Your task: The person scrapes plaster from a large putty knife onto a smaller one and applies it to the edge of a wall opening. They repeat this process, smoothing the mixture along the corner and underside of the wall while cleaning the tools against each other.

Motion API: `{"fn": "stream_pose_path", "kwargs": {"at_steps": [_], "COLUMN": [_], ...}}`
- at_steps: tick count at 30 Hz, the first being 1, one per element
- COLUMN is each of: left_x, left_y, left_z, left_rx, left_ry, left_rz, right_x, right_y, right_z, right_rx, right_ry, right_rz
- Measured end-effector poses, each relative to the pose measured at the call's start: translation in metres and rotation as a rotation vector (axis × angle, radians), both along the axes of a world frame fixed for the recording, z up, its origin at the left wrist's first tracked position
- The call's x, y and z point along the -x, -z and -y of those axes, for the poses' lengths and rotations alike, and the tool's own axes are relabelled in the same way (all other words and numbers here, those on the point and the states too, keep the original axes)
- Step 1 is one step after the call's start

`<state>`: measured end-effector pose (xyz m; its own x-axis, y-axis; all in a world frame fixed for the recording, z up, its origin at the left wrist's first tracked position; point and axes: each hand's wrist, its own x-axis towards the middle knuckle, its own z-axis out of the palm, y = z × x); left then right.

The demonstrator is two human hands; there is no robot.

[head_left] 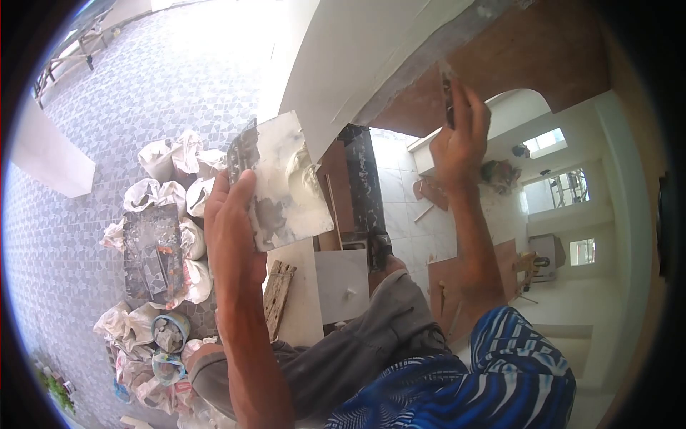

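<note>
My left hand (pixel 232 207) grips a flat rectangular board (pixel 289 186) by its left edge, thumb on top. Off-white paste is smeared over the board, with a thicker lump near its right side. Raised at the upper right, my right hand (pixel 461 139) is closed round the dark handle of a tool (pixel 448 93). The tool's tip is near the grey, paste-covered edge (pixel 414 75) between a white surface and a brown panel (pixel 529 53). Whether the tip touches is hard to tell.
Sacks (pixel 186 154) and a bucket of rubble (pixel 170 332) stand on the patterned floor far below at left. A rough wood piece (pixel 279 297) lies near my legs. Another person (pixel 500 175) is in the room at right, beyond a brown board (pixel 464 279).
</note>
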<state>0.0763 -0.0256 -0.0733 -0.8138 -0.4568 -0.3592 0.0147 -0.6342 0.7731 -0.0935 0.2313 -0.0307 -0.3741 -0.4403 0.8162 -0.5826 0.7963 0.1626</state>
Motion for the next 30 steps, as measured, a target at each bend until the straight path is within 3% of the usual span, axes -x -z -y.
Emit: {"fn": "stream_pose_path", "kwargs": {"at_steps": [4,6,11,14,16,19,20,22,25,28,30], "left_x": [-0.004,-0.003,-0.003,-0.001,-0.002,0.001,0.004,0.010,0.017,0.020,0.019], "left_y": [0.015,0.013,0.002,0.001,0.001,0.006,0.011,0.023,0.023,0.026,0.023], "left_z": [0.001,0.002,0.006,0.007,0.003,0.004,0.005,0.005,-0.001,-0.005,-0.010], "left_rx": [0.085,0.056,0.045,-0.002,-0.024,-0.041,-0.047,-0.094,-0.135,-0.186,-0.228], "left_ry": [0.058,0.063,0.022,0.053,0.014,0.036,0.051,0.029,0.029,0.052,0.035], "left_rz": [-0.085,-0.088,-0.005,-0.030,-0.031,-0.057,-0.069,-0.138,-0.122,-0.139,-0.135], "right_x": [0.025,0.028,0.025,0.018,0.005,-0.013,-0.033,-0.046,-0.064,-0.091,-0.099], "right_y": [-0.030,-0.018,0.098,0.163,0.175,0.162,0.115,0.092,0.053,0.017,0.009], "right_z": [-0.007,-0.003,-0.001,-0.003,-0.007,-0.011,-0.002,-0.009,-0.002,0.021,0.025], "right_rx": [-0.071,-0.103,-0.167,-0.130,-0.241,0.106,0.219,0.480,0.579,0.568,0.338], "right_ry": [0.030,0.088,-0.016,-0.092,-0.094,-0.286,0.055,-0.206,-0.378,-0.417,-0.426], "right_rz": [-0.141,-0.089,-0.023,0.180,0.362,0.685,1.183,1.247,1.237,1.105,1.002]}}
